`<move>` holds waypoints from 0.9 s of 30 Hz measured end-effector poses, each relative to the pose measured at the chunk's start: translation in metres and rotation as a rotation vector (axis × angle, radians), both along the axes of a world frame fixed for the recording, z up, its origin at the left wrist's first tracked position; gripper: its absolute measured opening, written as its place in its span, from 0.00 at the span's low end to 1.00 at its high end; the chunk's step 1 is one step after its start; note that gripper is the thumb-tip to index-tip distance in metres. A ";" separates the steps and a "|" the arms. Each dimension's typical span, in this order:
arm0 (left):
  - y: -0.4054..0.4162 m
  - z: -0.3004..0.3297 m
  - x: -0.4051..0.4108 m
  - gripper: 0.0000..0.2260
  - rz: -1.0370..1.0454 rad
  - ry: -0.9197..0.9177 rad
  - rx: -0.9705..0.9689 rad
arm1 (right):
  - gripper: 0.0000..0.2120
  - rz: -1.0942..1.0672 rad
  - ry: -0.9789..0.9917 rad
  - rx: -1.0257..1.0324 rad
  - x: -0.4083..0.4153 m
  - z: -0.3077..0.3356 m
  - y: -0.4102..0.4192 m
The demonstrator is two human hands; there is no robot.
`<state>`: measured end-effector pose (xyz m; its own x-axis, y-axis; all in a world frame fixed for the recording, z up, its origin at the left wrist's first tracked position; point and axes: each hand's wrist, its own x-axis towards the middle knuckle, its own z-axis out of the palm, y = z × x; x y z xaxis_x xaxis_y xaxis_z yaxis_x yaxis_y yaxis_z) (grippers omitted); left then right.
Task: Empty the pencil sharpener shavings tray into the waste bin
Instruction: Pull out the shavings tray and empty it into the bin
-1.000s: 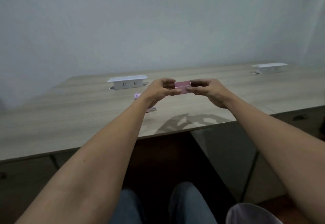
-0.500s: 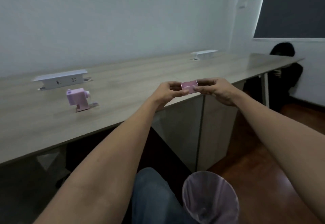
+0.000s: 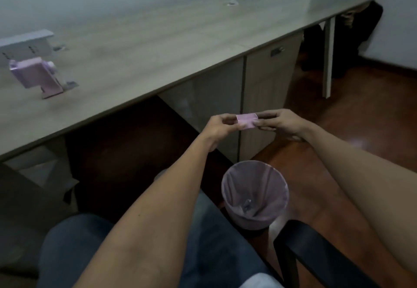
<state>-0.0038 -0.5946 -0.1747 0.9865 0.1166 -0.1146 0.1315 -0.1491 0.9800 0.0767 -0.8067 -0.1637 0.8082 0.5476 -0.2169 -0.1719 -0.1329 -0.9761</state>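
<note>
shavings tray (image 3: 246, 120) held level, long axis left-right, ends pinched by left hand (image 3: 220, 125) and right hand (image 3: 283, 124) fingers

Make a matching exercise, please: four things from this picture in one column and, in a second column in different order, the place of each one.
Things:
1. shavings tray
2. pencil sharpener
3. waste bin
4. socket box

Places:
A. on the floor, beside the person's knee
B. on the desk, right behind the sharpener
C. in the air, pinched between the left hand and the right hand
D. on the desk, far left, standing on its base

Pairs: 1-C, 2-D, 3-A, 4-B
</note>
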 end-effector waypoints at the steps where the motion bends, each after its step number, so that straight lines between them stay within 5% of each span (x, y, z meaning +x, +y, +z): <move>1: -0.002 -0.013 -0.002 0.28 -0.005 0.045 -0.001 | 0.18 -0.011 0.030 -0.016 -0.004 -0.014 -0.002; 5: -0.010 -0.061 -0.004 0.30 -0.028 0.227 -0.091 | 0.18 -0.032 0.174 -0.055 -0.020 -0.060 -0.012; 10: -0.027 -0.081 -0.006 0.20 -0.011 0.371 -0.227 | 0.26 -0.011 0.334 -0.119 -0.026 -0.083 -0.022; 14: -0.044 -0.084 -0.004 0.24 0.046 0.474 -0.292 | 0.21 -0.042 0.469 -0.157 -0.023 -0.082 -0.023; 27: -0.055 -0.070 0.008 0.29 0.191 0.594 -0.234 | 0.27 -0.108 0.704 -0.329 -0.011 -0.071 -0.005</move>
